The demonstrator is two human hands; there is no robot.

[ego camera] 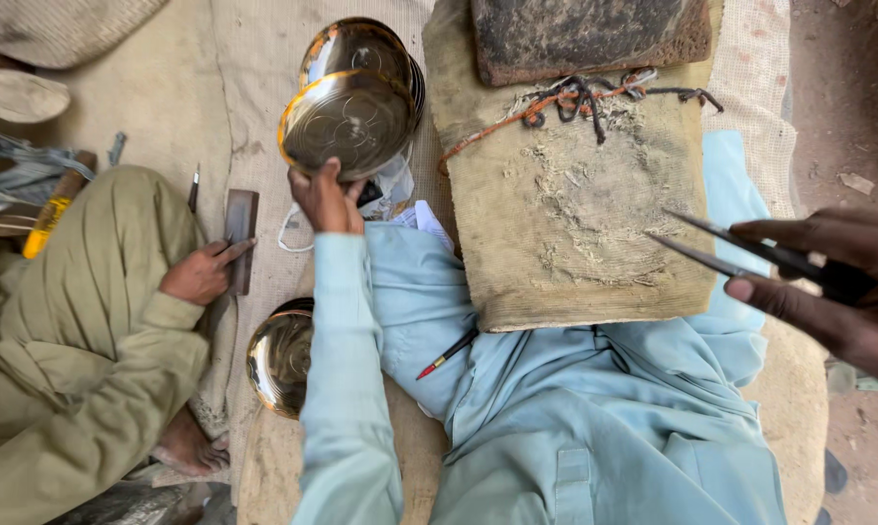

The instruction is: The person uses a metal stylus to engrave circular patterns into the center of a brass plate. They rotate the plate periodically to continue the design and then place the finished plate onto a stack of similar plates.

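Sandy ground covered with worn cloth and sacking lies under everything. On the person's lap rests a thick burlap pad (565, 214), frayed, with a tangle of orange and black cord (575, 97) near its far edge. His left hand (327, 199) grips the rim of a shiny metal bowl (347, 122), tilted up beside another bowl behind it. His right hand (833, 277) pinches a pair of pointed metal dividers (721, 248), legs apart, above the pad's right edge. A neighbour's hand (201, 272) touches a flat stone (242, 238).
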